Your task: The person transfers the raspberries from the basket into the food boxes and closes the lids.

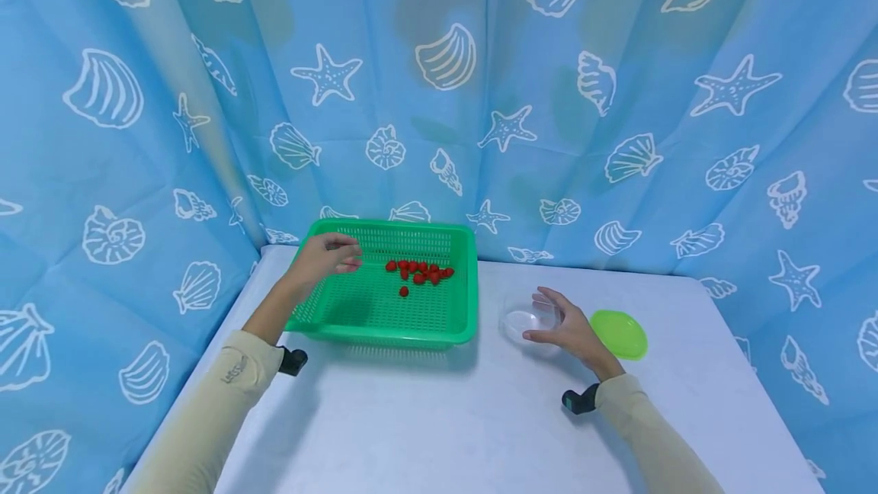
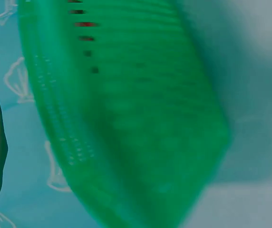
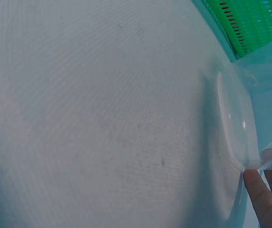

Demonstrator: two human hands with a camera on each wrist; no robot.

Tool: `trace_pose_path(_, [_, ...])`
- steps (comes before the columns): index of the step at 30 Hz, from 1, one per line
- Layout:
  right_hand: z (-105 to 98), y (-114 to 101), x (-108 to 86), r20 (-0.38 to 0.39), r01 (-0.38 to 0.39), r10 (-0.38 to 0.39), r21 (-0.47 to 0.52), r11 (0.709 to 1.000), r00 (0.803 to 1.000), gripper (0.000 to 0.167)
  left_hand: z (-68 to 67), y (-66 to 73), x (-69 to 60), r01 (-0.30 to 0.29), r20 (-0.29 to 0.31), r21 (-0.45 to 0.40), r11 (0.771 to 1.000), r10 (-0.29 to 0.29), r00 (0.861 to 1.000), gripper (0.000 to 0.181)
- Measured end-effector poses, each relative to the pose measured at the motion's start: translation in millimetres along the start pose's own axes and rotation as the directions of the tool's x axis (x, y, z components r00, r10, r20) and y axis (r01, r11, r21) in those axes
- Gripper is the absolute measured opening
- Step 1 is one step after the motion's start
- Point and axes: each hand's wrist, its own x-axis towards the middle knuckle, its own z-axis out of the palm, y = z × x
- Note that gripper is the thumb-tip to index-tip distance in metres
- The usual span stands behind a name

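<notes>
Above the left side of a green plastic basket [image 1: 381, 337] hovers my left hand [image 1: 321, 264], fingers pointing right and loosely bent, with nothing visible in them. Several small red strawberry-like pieces [image 1: 419, 279] lie on the basket floor, mostly toward the back right. My right hand [image 1: 568, 331] grips a clear plastic container [image 1: 516, 320] from its right side, thumb in front and fingers behind. The container stands upright on the table. In the right wrist view, fingertips [image 3: 257, 187] press against the wall of the clear container [image 3: 269, 102].
A light green lid [image 1: 620, 335] lies flat on the table, to the right of my right hand. The white-covered table [image 1: 425, 425] meets a blue shell-patterned curtain [image 1: 384, 113] behind and at the sides.
</notes>
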Motion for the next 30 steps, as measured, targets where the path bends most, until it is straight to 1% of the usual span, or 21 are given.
trace_pose_path(2, [-3,2,-0.4,-0.010,-0.007,0.007,-0.001,1.000,1.000,0.104,5.7,10.4,14.6,0.041,0.019,-0.041,0.998,-0.040,0.999,0.035])
trace_pose_path(4, [-6,3,-1.0,-0.017,-0.015,0.015,-0.003,1.000,1.000,0.104,11.8,16.5,29.2,0.067,0.038,-0.019,0.998,-0.066,0.997,0.034])
trace_pose_path(7, [-9,4,-3.0,-0.023,-0.026,0.026,-0.010,1.000,0.999,0.104,21.6,18.5,48.7,0.096,0.085,0.026,0.995,-0.098,0.992,0.034])
trace_pose_path(8, [-9,4,-3.9,-0.025,-0.030,0.029,-0.008,1.000,0.999,0.103,25.2,17.3,54.3,0.107,0.102,0.036,0.994,-0.110,0.989,0.035])
trace_pose_path(9, [-9,4,-4.9,-0.023,-0.031,0.031,-0.010,0.999,0.999,0.103,29.0,16.0,59.1,0.114,0.116,0.067,0.991,-0.122,0.986,0.034])
trace_pose_path(11, [-9,5,-7.2,-0.021,-0.038,0.038,-0.008,0.999,0.999,0.102,37.1,12.4,66.5,0.111,0.153,0.137,0.984,-0.132,0.979,0.035])
trace_pose_path(13, [-7,6,-9.4,-0.015,-0.047,0.047,-0.003,0.999,0.999,0.102,46.6,8.4,72.1,0.107,0.177,0.202,0.974,-0.144,0.974,0.036])
trace_pose_path(15, [-6,7,-10.9,-0.010,-0.047,0.047,-0.005,0.999,0.999,0.102,56.9,5.5,76.3,0.086,0.203,0.254,0.963,-0.140,0.969,0.038])
trace_pose_path(17, [-4,7,-11.3,-0.011,-0.050,0.050,0.005,0.999,0.999,0.102,67.0,2.9,80.5,0.081,0.226,0.247,0.966,-0.139,0.964,0.040])
trace_pose_path(20, [-2,6,-9.4,-0.009,-0.038,0.038,0.014,0.999,0.999,0.101,80.1,-0.9,87.6,0.081,0.242,0.233,0.969,-0.139,0.960,0.038])
trace_pose_path(21, [-1,6,-8.4,-0.010,-0.036,0.036,0.020,0.999,0.999,0.101,83.3,-2.7,90.2,0.086,0.244,0.230,0.969,-0.143,0.959,0.037])
trace_pose_path(24, [0,3,-5.6,-0.005,-0.030,0.030,0.036,0.999,1.000,0.100,91.2,-7.7,98.4,0.084,0.225,0.259,0.962,-0.145,0.963,0.034])
trace_pose_path(26, [-1,1,-4.6,-0.006,-0.026,0.026,0.047,0.999,1.000,0.100,95.3,-11.3,104.4,0.089,0.197,0.281,0.956,-0.148,0.969,0.032])
trace_pose_path(30, [-3,-5,-4.9,-0.015,-0.021,0.021,0.055,0.998,1.000,0.100,102.3,-17.0,115.7,0.107,0.125,0.345,0.932,-0.158,0.979,0.029])
